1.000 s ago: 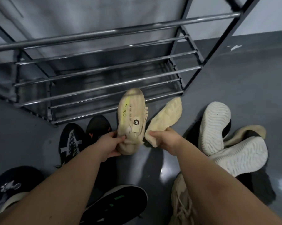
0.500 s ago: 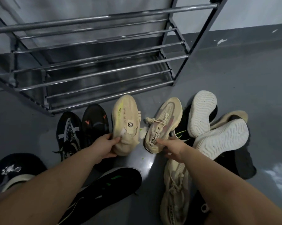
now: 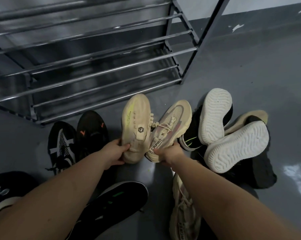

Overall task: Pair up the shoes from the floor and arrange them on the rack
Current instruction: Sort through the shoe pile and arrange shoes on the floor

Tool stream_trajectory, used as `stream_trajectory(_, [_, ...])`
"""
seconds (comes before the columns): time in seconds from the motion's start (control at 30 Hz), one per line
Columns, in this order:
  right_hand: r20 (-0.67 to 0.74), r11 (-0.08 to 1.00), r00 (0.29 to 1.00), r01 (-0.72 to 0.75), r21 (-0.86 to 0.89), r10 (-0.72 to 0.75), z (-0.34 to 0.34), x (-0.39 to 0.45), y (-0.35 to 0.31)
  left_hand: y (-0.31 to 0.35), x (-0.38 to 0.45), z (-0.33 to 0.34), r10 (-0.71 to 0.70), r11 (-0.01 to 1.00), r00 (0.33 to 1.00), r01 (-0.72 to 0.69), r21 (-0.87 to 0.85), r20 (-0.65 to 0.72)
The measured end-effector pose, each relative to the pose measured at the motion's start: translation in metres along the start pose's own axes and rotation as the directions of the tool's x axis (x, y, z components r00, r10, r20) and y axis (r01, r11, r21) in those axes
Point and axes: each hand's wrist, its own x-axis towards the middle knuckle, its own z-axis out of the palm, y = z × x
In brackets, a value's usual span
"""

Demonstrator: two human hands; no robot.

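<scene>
Two cream sneakers are up in the hands now, side by side and touching. On the left, the black shoe with white stripes (image 3: 62, 144) and the black shoe with orange marks (image 3: 91, 130) sit on the floor where they were, in front of the rack (image 3: 97, 73), which has no shoes on it. The left hand (image 3: 111, 153) keeps its grip on the heel of the cream sneaker with the yellow stripe (image 3: 135, 123). The right hand (image 3: 168, 154), which half a second ago only touched the cream laced sneaker (image 3: 170, 125), now clamps its heel and has pulled it in against the other one. Right of that, the white-soled shoes (image 3: 233, 135) lie soles up, unmoved.
</scene>
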Motion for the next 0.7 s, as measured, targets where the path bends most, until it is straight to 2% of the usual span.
stream_trajectory(0.17, [0.073,0.978,0.996,0.057,-0.202,-0.043,-0.024,0.005,0.000,-0.002,0.004,-0.004,-0.033,0.999,0.999,0.033,-0.002,0.007])
stream_trajectory(0.23, [0.118,0.929,0.990,0.109,-0.353,-0.071,-0.041,0.003,-0.004,-0.002,0.003,-0.004,-0.048,0.999,0.998,0.049,-0.009,0.032])
stream_trajectory(0.3, [0.132,0.868,0.987,0.149,-0.474,-0.097,-0.056,0.002,-0.006,-0.001,-0.002,-0.003,-0.061,0.997,0.997,0.058,0.053,0.056])
stream_trajectory(0.4, [0.149,0.837,0.980,0.188,-0.513,-0.128,-0.067,-0.006,-0.007,-0.001,-0.010,-0.001,-0.064,0.976,0.996,0.050,0.214,0.059])
stream_trajectory(0.53, [0.169,0.829,0.973,0.221,-0.515,-0.155,-0.066,-0.022,-0.001,-0.005,-0.025,0.004,0.006,0.950,0.997,-0.028,0.311,0.070])
stream_trajectory(0.6, [0.184,0.812,0.968,0.246,-0.529,-0.173,-0.065,-0.033,-0.001,-0.009,-0.029,0.004,0.146,0.874,0.987,-0.158,0.459,0.062])
stream_trajectory(0.7, [0.227,0.716,0.956,0.290,-0.635,-0.186,-0.065,-0.055,-0.006,-0.012,-0.043,0.004,0.297,0.560,0.950,-0.256,0.788,0.098])
